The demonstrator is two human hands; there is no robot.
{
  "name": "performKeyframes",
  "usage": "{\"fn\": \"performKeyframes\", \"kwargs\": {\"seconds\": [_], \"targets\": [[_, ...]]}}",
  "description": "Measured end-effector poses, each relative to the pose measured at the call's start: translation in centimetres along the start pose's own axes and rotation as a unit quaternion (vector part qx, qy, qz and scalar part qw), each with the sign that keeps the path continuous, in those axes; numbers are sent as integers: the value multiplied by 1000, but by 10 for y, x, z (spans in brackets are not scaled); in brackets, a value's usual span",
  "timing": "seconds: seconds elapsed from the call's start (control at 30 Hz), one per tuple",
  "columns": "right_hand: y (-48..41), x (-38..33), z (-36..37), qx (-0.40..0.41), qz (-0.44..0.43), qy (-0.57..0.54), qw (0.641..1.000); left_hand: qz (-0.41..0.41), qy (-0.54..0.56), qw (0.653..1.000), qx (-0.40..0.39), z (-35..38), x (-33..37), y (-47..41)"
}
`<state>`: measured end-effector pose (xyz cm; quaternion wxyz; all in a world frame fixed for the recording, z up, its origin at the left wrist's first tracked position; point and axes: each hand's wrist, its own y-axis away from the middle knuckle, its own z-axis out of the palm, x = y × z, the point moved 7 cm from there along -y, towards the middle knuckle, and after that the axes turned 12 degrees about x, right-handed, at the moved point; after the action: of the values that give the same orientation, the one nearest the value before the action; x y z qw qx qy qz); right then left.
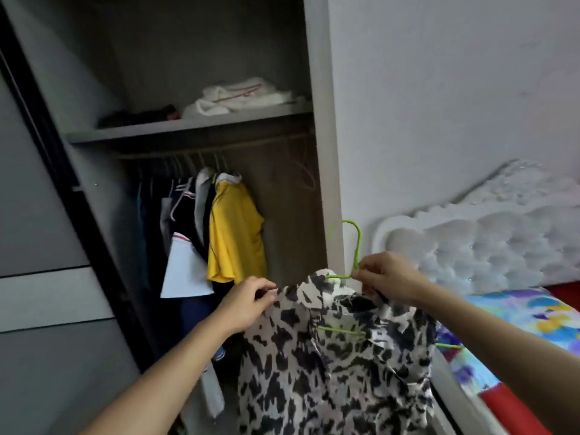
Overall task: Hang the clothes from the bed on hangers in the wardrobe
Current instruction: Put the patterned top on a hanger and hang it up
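The open wardrobe (317, 152) fills the wall ahead of me, and the bed (518, 315) is at my right. My right hand (389, 277) pinches the neck of the green hanger (356, 243), whose hook stands upright with its mouth turned left. My left hand (248, 304) pinches the shoulder of the patterned garment (314, 356), which is draped on the hanger between my hands. The rail (219, 148) lies above and to the left of the hook, with bare rail to the right of the yellow shirt (233, 233). My right hand is nearer the hook, so I judge it should lift the hanger there.
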<state>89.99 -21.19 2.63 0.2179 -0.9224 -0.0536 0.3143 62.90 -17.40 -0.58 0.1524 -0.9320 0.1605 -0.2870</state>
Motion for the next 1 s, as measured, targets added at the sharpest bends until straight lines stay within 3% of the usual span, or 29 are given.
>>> {"fn": "performKeyframes", "kwargs": {"seconds": [0.27, 0.83, 1.0], "targets": [[-80, -73, 44, 44, -28, 160, 986, -61, -7, 994, 90, -50, -99, -30], [-413, -127, 165, 147, 23, 23, 989, -15, -74, 967, 243, -122, -181, -251], [-486, -153, 185, 183, 47, 0, 982, 1, -84, 964, 254, -142, -212, -289]]}}
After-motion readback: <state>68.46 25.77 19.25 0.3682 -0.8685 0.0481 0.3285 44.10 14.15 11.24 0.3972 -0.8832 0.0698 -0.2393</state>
